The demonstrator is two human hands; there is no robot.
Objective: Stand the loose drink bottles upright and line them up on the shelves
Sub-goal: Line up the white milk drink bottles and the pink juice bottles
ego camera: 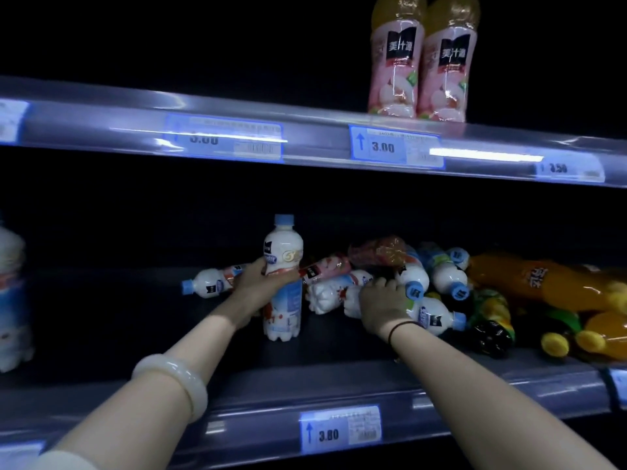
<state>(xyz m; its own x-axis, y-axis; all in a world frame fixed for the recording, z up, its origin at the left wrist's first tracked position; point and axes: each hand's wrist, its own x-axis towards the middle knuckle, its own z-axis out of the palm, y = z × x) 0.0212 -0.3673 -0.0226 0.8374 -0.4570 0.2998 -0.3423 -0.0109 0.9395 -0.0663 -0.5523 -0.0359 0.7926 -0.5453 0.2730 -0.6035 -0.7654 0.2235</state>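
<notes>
Head: upright white bottle (283, 252) on lower shelf (339, 385) is clamped in left grip (261, 283). Lying white bottle (434, 318) at its 3 o'clock is clasped by right grip (383, 300). Loose bottles (417, 266) are piled beyond; two pink bottles (397, 72) are stood on upper shelf (237, 137).

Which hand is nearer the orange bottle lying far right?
Right. The right hand grips a fallen bottle left of the orange bottle; left hand holds the upright bottle farther left.

Looks from head height, forward and slightly down, wide-angle; sits near the lower shelf (322, 354), facing it squarely, with the upper shelf (315, 140) crossing above.
</notes>
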